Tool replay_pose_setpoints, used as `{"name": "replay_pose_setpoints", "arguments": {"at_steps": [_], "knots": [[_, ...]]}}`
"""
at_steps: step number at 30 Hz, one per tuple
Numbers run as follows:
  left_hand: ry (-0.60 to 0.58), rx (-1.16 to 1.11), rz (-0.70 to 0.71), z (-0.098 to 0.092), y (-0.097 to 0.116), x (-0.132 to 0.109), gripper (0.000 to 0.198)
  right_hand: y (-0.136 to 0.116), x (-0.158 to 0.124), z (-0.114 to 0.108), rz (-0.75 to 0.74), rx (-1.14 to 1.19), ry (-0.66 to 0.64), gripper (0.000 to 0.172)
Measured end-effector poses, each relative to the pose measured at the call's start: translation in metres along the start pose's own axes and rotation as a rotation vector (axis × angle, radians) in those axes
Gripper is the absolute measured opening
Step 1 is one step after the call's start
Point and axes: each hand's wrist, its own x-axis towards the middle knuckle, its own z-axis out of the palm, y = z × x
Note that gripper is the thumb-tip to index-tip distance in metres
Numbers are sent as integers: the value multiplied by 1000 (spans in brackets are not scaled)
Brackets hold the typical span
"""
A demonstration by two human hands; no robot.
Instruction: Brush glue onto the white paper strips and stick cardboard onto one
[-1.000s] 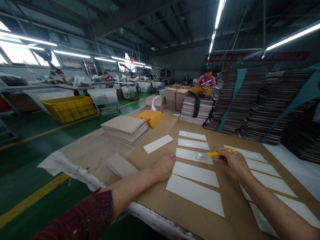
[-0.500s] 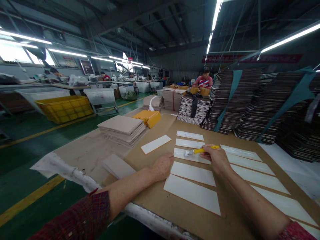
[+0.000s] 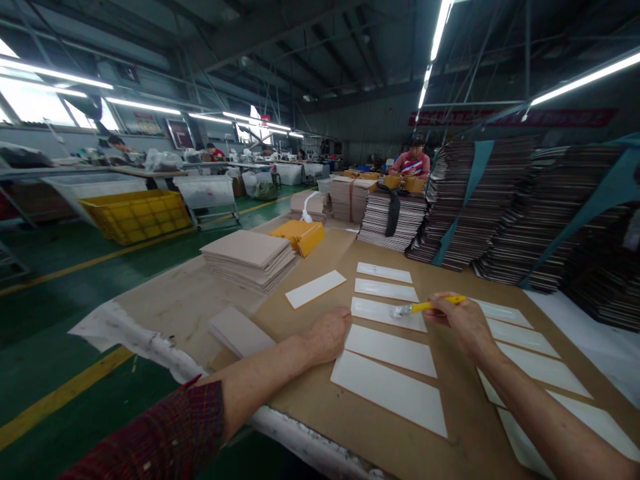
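My right hand [image 3: 464,325] grips the yellow handle of a paintbrush [image 3: 425,305]. Its bristles rest on a white strip [image 3: 373,310], right of the strip's middle, and the surface there looks wet. At that strip's left end my left hand [image 3: 327,335] is closed, fingertips at the edge; the fingers are partly hidden. Two glossy white strips lie beyond it, including a far strip [image 3: 385,272]. Nearer me are two matt ones, among them the near panel [image 3: 393,393]. A single white strip [image 3: 316,289] lies apart to the left.
Several glossy strips [image 3: 547,367] lie under and beside my right forearm. Grey board stacks [image 3: 250,253] and a yellow-orange bundle [image 3: 303,235] stand at left. Tall dark stacks [image 3: 480,207] line the table's back right. A co-worker [image 3: 413,162] is beyond them.
My right hand has moved the brush rightward along the same strip. My left hand stays at the strip's left end. The view has shifted slightly.
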Motion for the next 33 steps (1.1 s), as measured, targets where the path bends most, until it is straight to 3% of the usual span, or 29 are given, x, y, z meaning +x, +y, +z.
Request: {"name": "replay_pose_setpoints", "arguments": {"at_steps": [5,9,14,18,24,33], "knots": [[-12,10,-20,2,-1,1,32,-6,2,-28,-62,-94,4,34],[-25,16,-32,3,-2,2,32,-11,-4,-34,-96,-264,-19,33],[-25,27,-33,1,1,1,34,-6,-16,-16,-216,-493,-137,31],[-25,34,-7,-1,1,0,32,-5,-19,1,-176,-362,-186,36],[-13,41,1,4,-2,0,33,-14,-13,10,-139,-108,-200,46],[-33,62,-11,2,-1,1,29,-10,-24,44,-80,-153,-287,36]]}}
